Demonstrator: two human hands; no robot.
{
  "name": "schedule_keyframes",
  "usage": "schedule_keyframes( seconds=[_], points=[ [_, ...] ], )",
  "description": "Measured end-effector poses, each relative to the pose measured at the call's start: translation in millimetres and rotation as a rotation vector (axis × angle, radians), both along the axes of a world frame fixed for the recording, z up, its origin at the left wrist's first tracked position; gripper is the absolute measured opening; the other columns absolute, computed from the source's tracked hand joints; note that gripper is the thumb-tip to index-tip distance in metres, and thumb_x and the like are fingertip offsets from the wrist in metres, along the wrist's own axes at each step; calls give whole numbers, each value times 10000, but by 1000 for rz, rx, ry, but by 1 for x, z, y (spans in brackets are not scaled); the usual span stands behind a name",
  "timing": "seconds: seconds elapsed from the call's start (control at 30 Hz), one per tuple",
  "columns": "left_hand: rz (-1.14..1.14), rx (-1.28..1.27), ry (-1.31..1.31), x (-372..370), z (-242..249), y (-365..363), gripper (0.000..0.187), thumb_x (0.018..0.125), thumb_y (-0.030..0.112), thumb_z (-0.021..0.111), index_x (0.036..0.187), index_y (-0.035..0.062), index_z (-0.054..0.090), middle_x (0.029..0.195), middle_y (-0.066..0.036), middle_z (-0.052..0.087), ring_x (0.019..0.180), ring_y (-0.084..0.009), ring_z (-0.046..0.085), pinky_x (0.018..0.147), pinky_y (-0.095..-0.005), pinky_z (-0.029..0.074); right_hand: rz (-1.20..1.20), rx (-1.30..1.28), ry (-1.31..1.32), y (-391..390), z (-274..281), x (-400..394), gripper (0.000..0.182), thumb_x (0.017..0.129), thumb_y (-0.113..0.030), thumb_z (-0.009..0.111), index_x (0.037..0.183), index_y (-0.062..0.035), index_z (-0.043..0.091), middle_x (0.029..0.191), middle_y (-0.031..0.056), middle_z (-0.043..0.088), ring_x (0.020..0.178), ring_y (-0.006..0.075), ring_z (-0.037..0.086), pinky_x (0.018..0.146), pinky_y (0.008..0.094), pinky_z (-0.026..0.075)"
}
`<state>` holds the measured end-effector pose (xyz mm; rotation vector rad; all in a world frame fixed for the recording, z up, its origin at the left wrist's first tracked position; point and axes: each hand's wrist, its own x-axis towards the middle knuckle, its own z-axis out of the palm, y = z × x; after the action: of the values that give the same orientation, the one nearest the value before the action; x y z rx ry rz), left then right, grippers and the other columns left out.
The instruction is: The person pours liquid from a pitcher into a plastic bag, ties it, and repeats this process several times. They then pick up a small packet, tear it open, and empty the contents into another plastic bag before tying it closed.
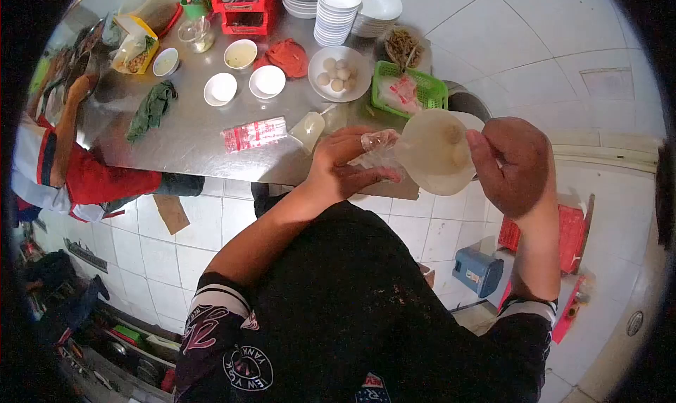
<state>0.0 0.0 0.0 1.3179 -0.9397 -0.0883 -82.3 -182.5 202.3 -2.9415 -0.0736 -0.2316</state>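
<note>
- Head view, looking down over the person's own dark shirt toward a steel table point(190, 135) and a white tiled floor.
- Right hand point(512, 165): closed on the right edge of a pale round bowl point(433, 151), thumb across its rim. The bowl is tipped on its side, held in the air just off the near table edge.
- Left hand point(343, 165): fingers pinched on a clear plastic bag point(380, 146) that touches the bowl's left side; its contents cannot be made out.
- On the table just beyond the hands: a green basket point(422, 86) holding a wrapped packet, and a plate of eggs point(339, 73) beside it.
- Mid-table: a red-and-white printed packet point(255, 133), two empty white bowls point(243, 86), a green cloth point(151, 109), a red cloth point(289, 54).
- Far edge: stacked white bowls point(336, 12), a red crate point(246, 8).
- Left side: another person's arm in a red sleeve point(77, 163) reaches along the table edge.
</note>
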Motion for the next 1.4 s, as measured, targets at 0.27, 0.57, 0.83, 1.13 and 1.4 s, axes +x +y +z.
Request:
schedule_keyframes(
  seconds=[0.27,0.57,0.83,1.13,1.4],
  points=[
    [53,-92,-90,3,-3,-5,616,629,138,910,1178,-3,668,1050,-139,733,946,-314,706,822,-395,551,4,-84,26,6,8,5,333,899,-195,649,651,-40,491,602,143,518,572,371,542,531,450,425],
    [56,-61,-85,5,0,-3,592,638,120,905,1164,-14,670,1044,-136,731,947,-312,696,833,-387,544,-4,-149,44,8,8,9,322,895,-218,648,652,-58,511,599,130,529,575,364,554,533,455,437],
    [80,-38,-98,8,-6,-6,615,622,157,920,1170,25,676,1087,-132,721,991,-287,682,837,-369,551,31,-126,6,8,3,12,302,883,-141,651,654,-28,490,568,138,429,528,339,452,518,423,371],
    [114,-128,-102,8,-13,-13,620,604,122,925,1161,13,676,1071,-104,733,978,-288,675,846,-381,545,39,-165,15,10,7,15,290,890,-153,656,668,-34,511,580,128,462,551,332,482,528,423,385],
    [100,-171,-71,7,-15,-16,632,608,129,925,1177,19,672,1095,-99,728,1000,-287,672,852,-377,543,18,-206,41,11,11,17,324,899,-229,642,652,-58,523,611,144,548,603,379,567,551,467,434]
  ],
)
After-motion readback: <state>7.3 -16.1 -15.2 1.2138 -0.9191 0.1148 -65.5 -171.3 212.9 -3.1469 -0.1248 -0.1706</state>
